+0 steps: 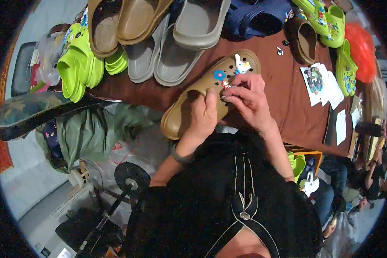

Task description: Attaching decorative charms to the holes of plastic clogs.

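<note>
A tan clog [182,107] with holes in its toe lies slantwise at the table's near edge in front of me. My left hand [203,112] grips its side, the thumb on top and the fingers inside the opening. On the toe sit a blue flower charm [219,75] and a white bunny-like charm [241,65]. Over the toe's near side, my right hand [253,101] is closed in a pinch at a small red-and-white charm [226,85]. Whether that charm's stem is in a hole is hidden by the fingers.
Grey slides [178,66] and brown slides [139,21] are piled behind the clog. Lime green clogs [79,62] stand at the left and more at the far right. Small packets [316,84] and white cards lie on the brown tablecloth [284,103]. A red plastic bag [360,51] is beyond.
</note>
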Tool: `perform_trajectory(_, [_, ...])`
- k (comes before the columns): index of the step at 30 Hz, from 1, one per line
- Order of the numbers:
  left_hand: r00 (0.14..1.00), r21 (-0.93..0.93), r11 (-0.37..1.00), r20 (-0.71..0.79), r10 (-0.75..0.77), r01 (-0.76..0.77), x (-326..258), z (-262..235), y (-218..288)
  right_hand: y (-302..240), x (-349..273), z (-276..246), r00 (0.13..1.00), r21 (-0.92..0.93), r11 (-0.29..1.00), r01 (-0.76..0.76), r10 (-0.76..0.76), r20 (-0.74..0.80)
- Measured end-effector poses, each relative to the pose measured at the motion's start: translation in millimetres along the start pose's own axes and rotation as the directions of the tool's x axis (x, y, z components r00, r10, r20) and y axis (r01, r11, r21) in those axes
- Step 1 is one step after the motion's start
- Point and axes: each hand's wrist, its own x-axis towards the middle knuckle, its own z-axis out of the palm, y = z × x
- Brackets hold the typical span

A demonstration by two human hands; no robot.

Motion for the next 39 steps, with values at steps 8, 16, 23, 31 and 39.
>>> perform_trajectory(8, [0.993, -0.042, 0.997, 0.094, 0.072, -0.068, 1, -2, 3, -2, 13, -14, 0.989, -0.077, 0.991, -0.106, 0.113, 0.092])
perform_trajectory(16, [0.957, 0.074, 0.963, 0.154, 0.246, -0.259, 1, -1, -7, -15, 35, -25, 0.942, -0.421, 0.907, 0.017, 0.126, 0.31])
perform_trajectory(23, [0.887, 0.374, 0.806, 0.249, 0.389, -0.458, -1, -7, -2, -11, 39, -19, 0.933, -0.551, 0.826, 0.118, 0.098, 0.346])
perform_trajectory(31, [0.847, 0.402, 0.746, 0.28, 0.452, -0.531, 6, -5, -4, -6, 39, -15, 0.93, -0.561, 0.822, 0.102, 0.122, 0.347])
perform_trajectory(39, [0.995, -0.102, 0.995, 0.101, 0.016, -0.006, 13, 1, 9, -2, 33, -6, 0.962, -0.329, 0.941, -0.083, 0.162, 0.219])
